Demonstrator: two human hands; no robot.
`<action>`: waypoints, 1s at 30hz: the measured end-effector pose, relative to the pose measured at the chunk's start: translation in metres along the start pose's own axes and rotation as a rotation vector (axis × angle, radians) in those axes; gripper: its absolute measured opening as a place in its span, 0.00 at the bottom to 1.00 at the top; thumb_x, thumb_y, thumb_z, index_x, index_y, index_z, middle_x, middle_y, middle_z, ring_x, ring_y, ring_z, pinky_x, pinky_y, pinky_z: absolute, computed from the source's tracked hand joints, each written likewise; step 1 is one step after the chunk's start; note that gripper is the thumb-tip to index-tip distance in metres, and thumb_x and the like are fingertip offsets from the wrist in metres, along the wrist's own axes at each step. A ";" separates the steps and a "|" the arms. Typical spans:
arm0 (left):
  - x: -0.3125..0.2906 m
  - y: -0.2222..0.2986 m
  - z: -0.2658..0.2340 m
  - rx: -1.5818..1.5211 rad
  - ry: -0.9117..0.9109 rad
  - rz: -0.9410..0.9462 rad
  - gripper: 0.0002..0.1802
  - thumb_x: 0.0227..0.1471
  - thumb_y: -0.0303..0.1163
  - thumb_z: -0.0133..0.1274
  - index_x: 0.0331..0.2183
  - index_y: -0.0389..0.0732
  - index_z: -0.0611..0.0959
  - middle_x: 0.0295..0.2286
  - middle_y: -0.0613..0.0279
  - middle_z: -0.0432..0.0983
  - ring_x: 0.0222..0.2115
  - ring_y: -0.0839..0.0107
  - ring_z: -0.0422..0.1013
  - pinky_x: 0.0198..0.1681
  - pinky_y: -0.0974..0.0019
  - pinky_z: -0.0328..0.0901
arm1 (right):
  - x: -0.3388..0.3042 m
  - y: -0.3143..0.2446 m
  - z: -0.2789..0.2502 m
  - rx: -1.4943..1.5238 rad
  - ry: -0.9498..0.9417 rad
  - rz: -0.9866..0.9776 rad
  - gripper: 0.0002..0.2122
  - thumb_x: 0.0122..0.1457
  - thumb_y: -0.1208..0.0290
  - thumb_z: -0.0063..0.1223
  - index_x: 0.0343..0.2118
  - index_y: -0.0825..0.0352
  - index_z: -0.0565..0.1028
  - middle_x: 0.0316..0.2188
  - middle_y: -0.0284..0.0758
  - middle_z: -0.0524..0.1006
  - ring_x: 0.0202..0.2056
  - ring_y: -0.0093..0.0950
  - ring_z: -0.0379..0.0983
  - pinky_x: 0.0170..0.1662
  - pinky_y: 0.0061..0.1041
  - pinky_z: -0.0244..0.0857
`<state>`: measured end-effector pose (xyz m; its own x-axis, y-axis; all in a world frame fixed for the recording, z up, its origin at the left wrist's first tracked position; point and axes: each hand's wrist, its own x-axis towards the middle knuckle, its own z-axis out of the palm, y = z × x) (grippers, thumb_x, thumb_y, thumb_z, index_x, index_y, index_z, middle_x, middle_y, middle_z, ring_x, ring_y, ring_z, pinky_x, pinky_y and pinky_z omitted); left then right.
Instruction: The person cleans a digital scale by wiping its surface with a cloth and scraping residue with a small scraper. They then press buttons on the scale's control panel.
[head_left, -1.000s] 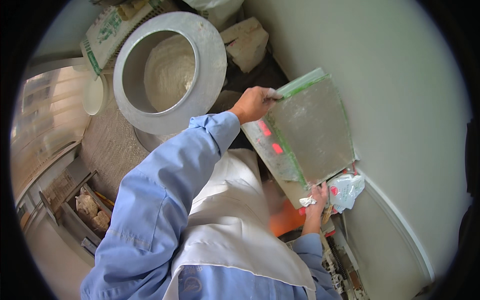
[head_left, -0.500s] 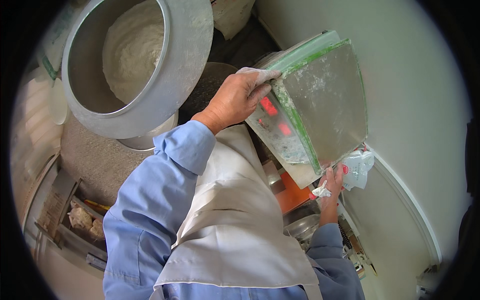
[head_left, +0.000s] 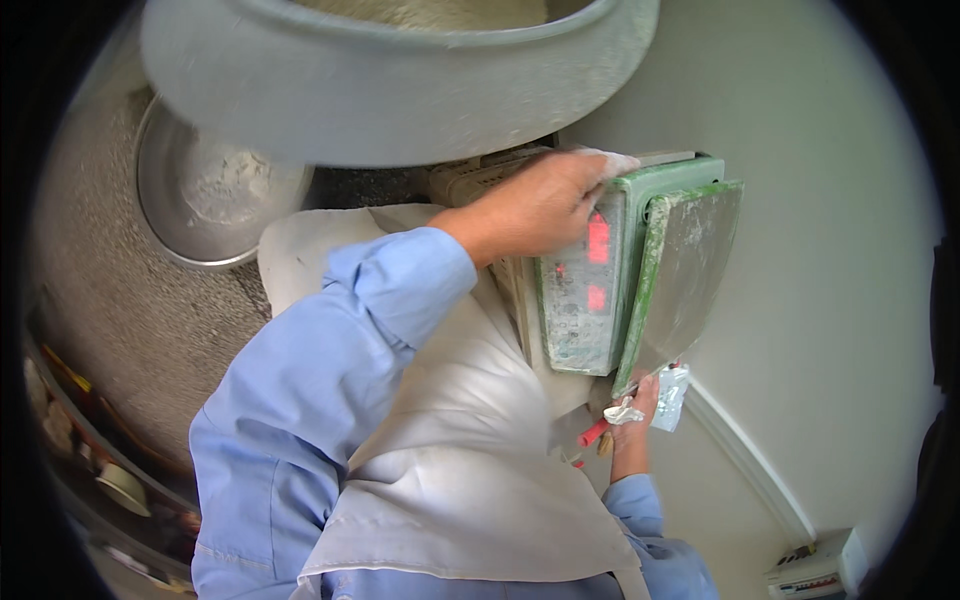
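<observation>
A digital weighing scale [head_left: 580,320], with a green flour-dusted case and red lit figures, is on my right. Its flat metal pan [head_left: 690,280] has a green rim and stands on the right of the case. With bent fingers, my left hand [head_left: 550,200] grips the far corner of the case; its fingertips are whitened. My right hand [head_left: 636,405] is at the pan's near corner, fingers partly hidden. Crumpled white material [head_left: 624,411] and a red stick-like piece [head_left: 592,433] are at that hand. A white printed plastic bag [head_left: 670,398] shows just beyond it.
A big metal vessel [head_left: 400,110] with a wide rim and flour inside fills the far side. Left of me, a round metal basin [head_left: 170,190] holds some flour on the speckled floor [head_left: 120,290]. A wall [head_left: 830,270] runs along the right.
My view has shifted, so the metal vessel sits higher and the basin shows more. The scale appears turned, with more of its display side facing me. Both hands stay at it.
</observation>
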<state>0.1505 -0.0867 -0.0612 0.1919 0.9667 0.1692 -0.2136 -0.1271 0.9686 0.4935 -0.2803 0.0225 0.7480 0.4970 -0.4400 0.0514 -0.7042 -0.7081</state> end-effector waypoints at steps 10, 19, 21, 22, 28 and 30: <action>-0.038 0.007 0.009 -0.095 0.041 -0.069 0.24 0.50 0.19 0.40 0.51 0.34 0.70 0.46 0.48 0.72 0.45 0.58 0.70 0.50 0.64 0.63 | 0.028 -0.011 -0.017 -0.022 -0.118 -0.072 0.04 0.61 0.65 0.42 0.34 0.58 0.67 0.22 0.26 0.66 0.20 0.21 0.65 0.17 0.20 0.60; -0.044 0.020 0.030 -0.115 -0.062 -0.113 0.25 0.53 0.21 0.37 0.54 0.29 0.65 0.53 0.44 0.64 0.56 0.59 0.61 0.58 0.65 0.54 | 0.043 -0.002 -0.028 0.189 -0.224 0.027 0.03 0.59 0.66 0.47 0.30 0.55 0.67 0.18 0.27 0.69 0.13 0.24 0.65 0.12 0.24 0.59; -0.036 0.019 0.037 -0.172 -0.060 -0.153 0.26 0.53 0.22 0.36 0.55 0.28 0.63 0.54 0.43 0.61 0.57 0.58 0.58 0.60 0.65 0.52 | 0.042 -0.004 -0.030 0.206 -0.265 0.083 0.03 0.59 0.65 0.48 0.30 0.54 0.67 0.16 0.26 0.69 0.12 0.24 0.64 0.11 0.24 0.57; -0.030 0.018 0.043 -0.194 -0.041 -0.164 0.26 0.53 0.22 0.36 0.55 0.29 0.63 0.55 0.43 0.60 0.57 0.58 0.57 0.60 0.65 0.52 | 0.044 -0.005 -0.033 0.226 -0.306 0.116 0.03 0.58 0.64 0.49 0.31 0.53 0.68 0.16 0.26 0.69 0.11 0.23 0.63 0.11 0.23 0.56; 0.003 0.003 0.076 -0.269 -0.067 -0.137 0.27 0.54 0.23 0.36 0.56 0.28 0.60 0.55 0.44 0.60 0.57 0.56 0.57 0.59 0.63 0.53 | 0.060 -0.009 -0.049 0.247 -0.339 0.173 0.05 0.58 0.62 0.51 0.35 0.52 0.68 0.15 0.26 0.70 0.08 0.22 0.60 0.10 0.22 0.52; 0.015 0.002 0.086 -0.228 -0.025 -0.093 0.26 0.53 0.25 0.38 0.54 0.28 0.64 0.52 0.42 0.64 0.54 0.55 0.61 0.56 0.63 0.55 | 0.058 -0.009 -0.049 0.254 -0.396 0.166 0.05 0.59 0.63 0.51 0.35 0.53 0.68 0.14 0.27 0.70 0.08 0.22 0.59 0.09 0.21 0.52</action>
<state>0.2349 -0.0919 -0.0410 0.2442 0.9657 0.0885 -0.4044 0.0185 0.9144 0.5690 -0.2703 0.0306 0.4214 0.5778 -0.6989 -0.2469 -0.6685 -0.7016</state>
